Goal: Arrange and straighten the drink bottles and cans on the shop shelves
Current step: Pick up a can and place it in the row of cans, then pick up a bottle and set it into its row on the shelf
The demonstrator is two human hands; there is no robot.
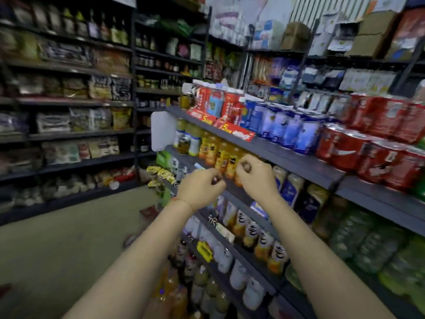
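Standing upright, long axes vertical, the orange juice bottles (226, 157) are ranged in a row on the second shelf (292, 162), under the cans. Right hand (257, 178) is nearer: its fingers are curled at the near end of the row, on a bottle top as judged. Left hand (200, 187) is held just beside, fingers bent; a grip cannot be told. The row lies ahead, slightly left.

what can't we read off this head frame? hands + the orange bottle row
- Right hand: grip unclear; curled fingers, motion blur, and the hand covers the orange bottles behind it.
- Left hand: any contact hidden by its own back.
- Bottle labels: blurred, unreadable.
- Red cans: row cut off by right edge.
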